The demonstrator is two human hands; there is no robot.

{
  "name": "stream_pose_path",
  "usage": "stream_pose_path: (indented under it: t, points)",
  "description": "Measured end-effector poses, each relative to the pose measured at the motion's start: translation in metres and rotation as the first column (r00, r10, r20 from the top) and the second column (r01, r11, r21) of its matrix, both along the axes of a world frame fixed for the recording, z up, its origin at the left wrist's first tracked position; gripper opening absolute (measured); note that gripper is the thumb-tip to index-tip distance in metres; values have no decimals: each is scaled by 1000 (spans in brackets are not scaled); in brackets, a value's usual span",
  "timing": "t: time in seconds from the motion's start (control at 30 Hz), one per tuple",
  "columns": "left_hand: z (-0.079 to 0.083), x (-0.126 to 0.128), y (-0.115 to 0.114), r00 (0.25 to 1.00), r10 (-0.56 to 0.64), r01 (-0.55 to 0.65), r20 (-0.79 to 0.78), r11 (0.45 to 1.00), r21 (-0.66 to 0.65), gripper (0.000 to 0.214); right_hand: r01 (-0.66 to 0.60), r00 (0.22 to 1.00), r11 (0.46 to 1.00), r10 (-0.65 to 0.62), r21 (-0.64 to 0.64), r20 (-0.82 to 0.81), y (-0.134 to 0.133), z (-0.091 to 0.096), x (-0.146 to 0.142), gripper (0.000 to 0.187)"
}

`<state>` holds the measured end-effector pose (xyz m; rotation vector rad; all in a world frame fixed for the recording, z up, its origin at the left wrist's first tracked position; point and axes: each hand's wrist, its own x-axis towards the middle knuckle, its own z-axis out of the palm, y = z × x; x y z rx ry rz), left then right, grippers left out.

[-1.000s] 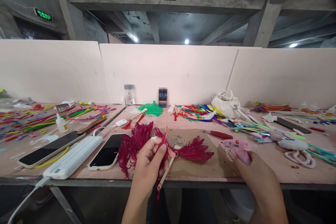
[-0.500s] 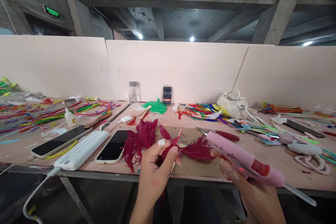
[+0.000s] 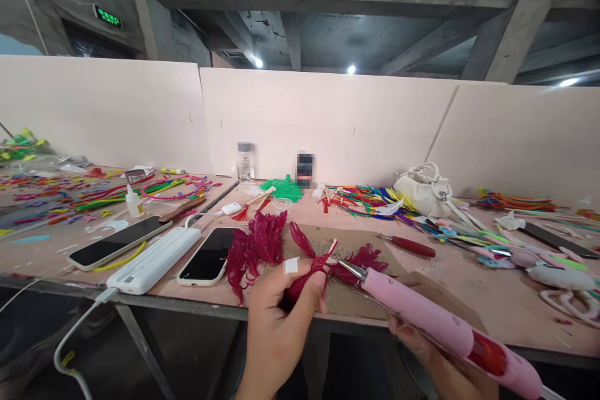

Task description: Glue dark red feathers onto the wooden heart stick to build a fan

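Note:
My left hand (image 3: pixel 281 319) pinches a bundle of dark red feathers (image 3: pixel 323 262) between thumb and fingers, and a thin pale-tipped stem sticks up from it. White tape (image 3: pixel 291 265) is wrapped round one finger. A pink hot glue gun (image 3: pixel 422 306) is in my right hand (image 3: pixel 422 350), its metal nozzle pointing left, close to the bundle's stem; whether they touch I cannot tell. More dark red feathers (image 3: pixel 262 237) lie to the left, partly over a phone (image 3: pixel 206 256). Behind the nozzle, other red feathers (image 3: pixel 368 257) spread over a sheet of brown cardboard (image 3: pixel 347 237).
A white power bank (image 3: pixel 154 262) with a cable hanging over the edge and a second phone (image 3: pixel 115 242) lie at left. A red-handled tool (image 3: pixel 413 246) rests behind the glue gun. Further back are a clear bottle (image 3: pixel 244 162), green feathers (image 3: pixel 284 187) and a white handbag (image 3: pixel 422 190).
The glue gun has moved left and down, bringing its nozzle close to the feather bundle. My left hand still holds the bundle, and the view has shifted slightly.

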<state>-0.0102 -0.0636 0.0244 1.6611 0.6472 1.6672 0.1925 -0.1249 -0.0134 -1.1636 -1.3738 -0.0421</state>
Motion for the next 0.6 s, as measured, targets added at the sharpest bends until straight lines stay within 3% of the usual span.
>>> stream_pose_path:
  t: [0.17,0.43,0.6]
  points:
    - [6,-1,-3,999,31,-30,-25,999,32,19,-80,997,997,80,12,21,-1,6,0,24]
    - [5,-1,-5,999,36,-35,-27,999,24,17,85,994,995,-82,50,-69,11,-24,8,39]
    - [6,0,-5,999,35,-34,-32,999,25,16,107,986,992,-114,-62,-119,1,-12,-3,40]
